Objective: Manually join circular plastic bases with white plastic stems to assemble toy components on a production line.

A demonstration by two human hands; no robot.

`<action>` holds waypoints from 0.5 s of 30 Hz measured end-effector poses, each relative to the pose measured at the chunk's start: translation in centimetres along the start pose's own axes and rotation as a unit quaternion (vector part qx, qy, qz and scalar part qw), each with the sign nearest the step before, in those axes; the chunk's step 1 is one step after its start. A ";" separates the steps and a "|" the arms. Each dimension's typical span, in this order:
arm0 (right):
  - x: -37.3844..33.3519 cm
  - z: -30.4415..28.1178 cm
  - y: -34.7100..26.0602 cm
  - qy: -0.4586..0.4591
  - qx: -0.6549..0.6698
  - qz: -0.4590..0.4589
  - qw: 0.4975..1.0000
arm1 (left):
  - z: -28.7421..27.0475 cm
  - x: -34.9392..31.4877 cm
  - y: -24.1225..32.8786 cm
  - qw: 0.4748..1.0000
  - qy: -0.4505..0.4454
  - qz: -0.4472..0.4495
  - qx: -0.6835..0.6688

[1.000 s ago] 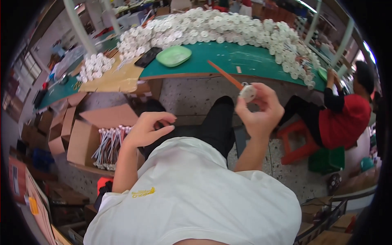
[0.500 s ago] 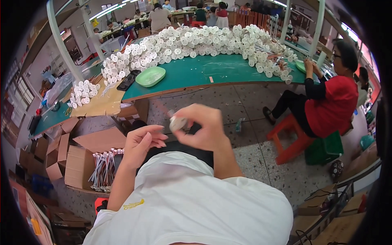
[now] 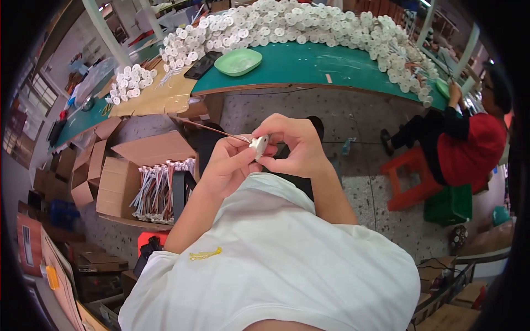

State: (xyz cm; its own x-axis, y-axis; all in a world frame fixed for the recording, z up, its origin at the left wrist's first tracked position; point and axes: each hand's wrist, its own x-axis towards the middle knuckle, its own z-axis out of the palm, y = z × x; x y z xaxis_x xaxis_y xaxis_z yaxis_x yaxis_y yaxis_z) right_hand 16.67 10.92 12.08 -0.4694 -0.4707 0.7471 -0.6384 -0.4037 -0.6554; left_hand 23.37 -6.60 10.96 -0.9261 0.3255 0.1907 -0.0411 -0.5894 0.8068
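Note:
Above my lap, both hands are closed around one small white round fitting [image 3: 260, 148] that looks like a lamp holder. A thin brown wire [image 3: 215, 129] trails from it to the upper left. My left hand [image 3: 225, 165] grips the fitting where the wire leaves it; some of its fingertips are hidden. With thumb and fingers, my right hand [image 3: 298, 149] pinches the fitting's disc from the right. Beside my left forearm stands an open cardboard box [image 3: 118, 187], holding several wired pieces [image 3: 157, 190] with white and brown leads.
Across the green table [image 3: 287, 69] lies a long heap of white round fittings [image 3: 309, 25]. A green dish [image 3: 238, 62] and a black phone [image 3: 202, 65] sit in front of it. At right, a person in red [image 3: 477, 143] sits on an orange stool [image 3: 408, 176].
My hands, apart before, have come together on the fitting, with the left now gripping it too. The view has tilted down, and the wire points to the upper left.

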 end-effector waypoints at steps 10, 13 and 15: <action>0.0 0.2 3.0 0.024 0.129 -0.010 0.991 | -2.1 -0.1 -0.7 0.998 -0.049 0.010 -0.024; 0.3 0.2 3.1 0.024 0.056 -0.066 0.996 | -2.6 -0.2 -1.7 0.999 -0.040 0.028 -0.016; 0.4 0.2 2.7 0.025 0.003 -0.080 0.996 | -3.3 -0.1 -1.7 0.999 -0.034 0.020 -0.016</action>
State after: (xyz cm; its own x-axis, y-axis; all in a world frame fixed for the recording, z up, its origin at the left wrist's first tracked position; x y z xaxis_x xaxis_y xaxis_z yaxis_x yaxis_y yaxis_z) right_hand 14.86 9.45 10.59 -0.3919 -0.3603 0.8465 -0.7033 -0.4759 -0.5281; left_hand 22.35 -8.08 7.77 -0.8996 0.3506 0.2603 -0.0183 -0.6257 0.7798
